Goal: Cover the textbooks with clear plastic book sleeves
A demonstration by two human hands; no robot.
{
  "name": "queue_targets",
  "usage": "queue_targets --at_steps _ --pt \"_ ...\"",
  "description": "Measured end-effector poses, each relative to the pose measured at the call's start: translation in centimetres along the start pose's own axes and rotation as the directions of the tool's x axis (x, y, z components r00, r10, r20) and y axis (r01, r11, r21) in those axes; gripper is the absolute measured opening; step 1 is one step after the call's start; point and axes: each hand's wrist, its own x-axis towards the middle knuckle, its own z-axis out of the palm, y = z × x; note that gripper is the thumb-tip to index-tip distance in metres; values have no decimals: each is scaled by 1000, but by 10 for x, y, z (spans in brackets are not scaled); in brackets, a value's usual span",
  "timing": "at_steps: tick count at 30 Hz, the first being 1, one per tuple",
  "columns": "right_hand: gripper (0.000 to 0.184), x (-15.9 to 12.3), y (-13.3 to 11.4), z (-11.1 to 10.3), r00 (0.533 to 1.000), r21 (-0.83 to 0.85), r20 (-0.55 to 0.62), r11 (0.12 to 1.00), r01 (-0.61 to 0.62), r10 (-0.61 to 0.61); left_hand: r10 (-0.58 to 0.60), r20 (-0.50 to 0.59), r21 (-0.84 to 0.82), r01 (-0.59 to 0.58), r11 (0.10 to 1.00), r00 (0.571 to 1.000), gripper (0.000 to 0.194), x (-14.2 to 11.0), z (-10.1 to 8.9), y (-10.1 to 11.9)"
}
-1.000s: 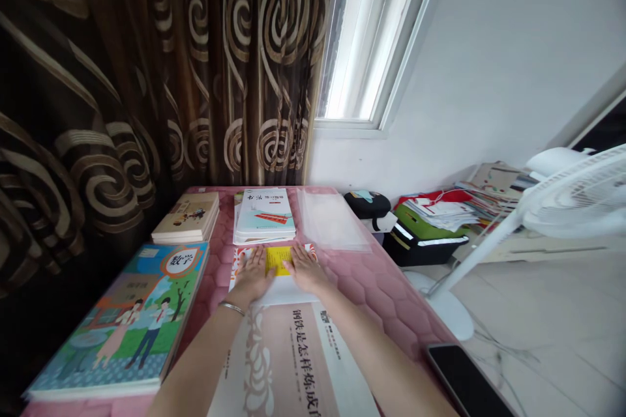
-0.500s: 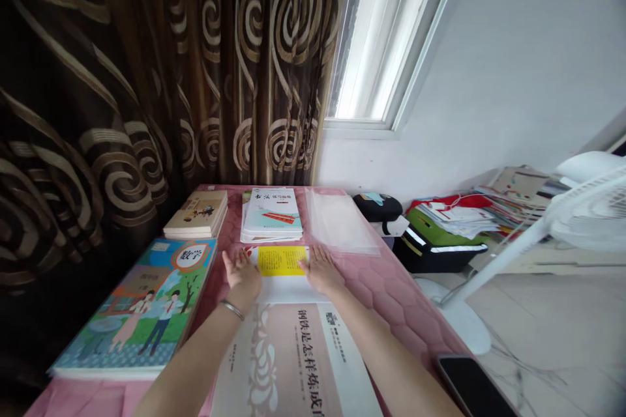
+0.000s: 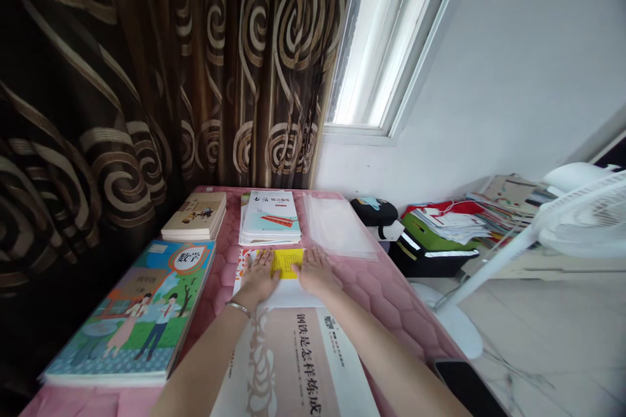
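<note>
A book with a beige and white cover (image 3: 288,352), Chinese lettering and a pale leaf pattern lies sideways in front of me. Just beyond it is a white sheet or flap (image 3: 293,295) with a yellow printed panel (image 3: 287,262) and an orange pattern at its left end. I cannot tell whether the flap is joined to the book. My left hand (image 3: 261,279), with a bracelet at the wrist, rests flat on the flap's left part, fingers spread. On its right part my right hand (image 3: 315,273) lies flat, thumb on the yellow panel. Both hands are open.
A mathematics textbook (image 3: 132,313) and small brown books (image 3: 195,216) lie at left. Beyond my hands are stacked white books (image 3: 271,216) and clear plastic sheets (image 3: 340,225). A phone (image 3: 467,388) sits at the right table edge, near a white fan (image 3: 499,260).
My left hand has slid right, onto the yellow panel's edge, uncovering the orange pattern at left. My right hand has shifted slightly left. The camera view has moved a little.
</note>
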Motion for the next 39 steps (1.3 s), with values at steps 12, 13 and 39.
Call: queue_targets --at_steps 12,13,39 --pt "72 5 -26 10 998 38 50 999 35 -37 -57 -1 26 57 998 998 66 2 1 0" --pt "73 3 -17 6 999 22 53 1000 6 -8 -89 -8 23 90 996 996 68 1 0 -3" --pt "71 -1 6 1 997 -20 40 998 -66 67 -50 23 -5 50 999 999 74 7 5 23"
